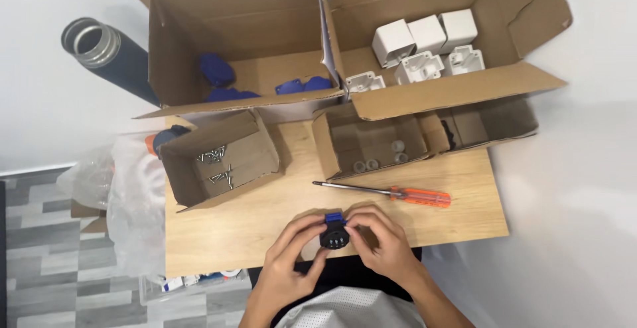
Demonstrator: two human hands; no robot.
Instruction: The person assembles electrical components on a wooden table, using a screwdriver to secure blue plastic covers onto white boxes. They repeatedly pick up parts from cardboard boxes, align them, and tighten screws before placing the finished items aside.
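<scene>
Both hands are close together at the near edge of the wooden bench [265,228], and they share 1 small thing. It is a round black part [334,238] with a blue piece [335,218] on its far side.

The left hand [292,248] pinches the black part from the left with its thumb and fingers. The right hand [385,245] pinches it from the right, and its fingertips curl over the top near the blue piece. The part sits right between the 2 hands, so neither hand is nearer. Both touch it. It is just above the bench edge, in front of the person's body.

A screwdriver [385,193] with an orange handle lies just past the hands. Its long line runs left to right, with the metal tip pointing left and the handle on the right. The right hand is nearer to the handle.

Farther back are a small box of screws [219,162], a small box of grey rings [375,145], a big box with blue parts [229,56] and a big box with white parts [424,39].
</scene>
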